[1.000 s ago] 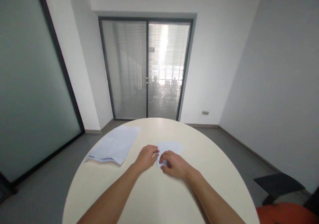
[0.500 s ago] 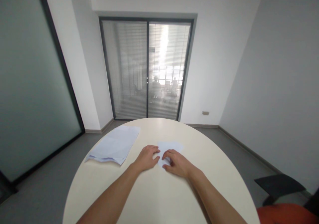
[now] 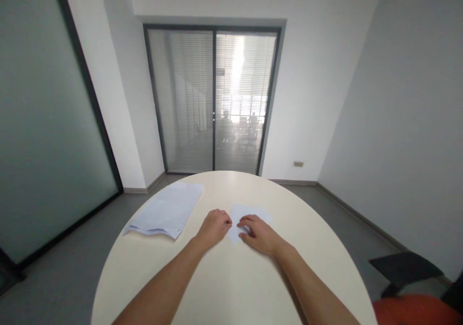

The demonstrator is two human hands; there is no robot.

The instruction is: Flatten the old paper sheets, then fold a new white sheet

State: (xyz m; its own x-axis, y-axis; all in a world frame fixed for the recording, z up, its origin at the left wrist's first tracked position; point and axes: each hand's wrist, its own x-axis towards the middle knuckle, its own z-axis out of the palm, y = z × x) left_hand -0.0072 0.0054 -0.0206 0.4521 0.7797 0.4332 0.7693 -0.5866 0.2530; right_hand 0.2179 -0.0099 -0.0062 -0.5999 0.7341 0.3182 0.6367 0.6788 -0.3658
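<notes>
A small white sheet of paper [image 3: 237, 213] lies on the round cream table [image 3: 220, 286] between my hands. My left hand [image 3: 214, 228] is closed in a pinch at the paper's left edge, thumb against the forefinger. My right hand [image 3: 261, 236] rests over the right part of the sheet, its fingers curved and its thumb held apart from them. Part of the paper is hidden beneath the right hand. Whether the sheet is folded I cannot tell.
Several larger white sheets [image 3: 170, 207] lie stacked near the table's left edge, their near corners lifted. At the lower right stands a chair with a red seat [image 3: 415, 310] and a black armrest [image 3: 405, 269]. Glass doors with blinds [image 3: 181, 103] are behind the table.
My left thumb and fingers have come together at the paper's edge. The sheet has shifted slightly to the right, and my right hand has moved a little the same way.
</notes>
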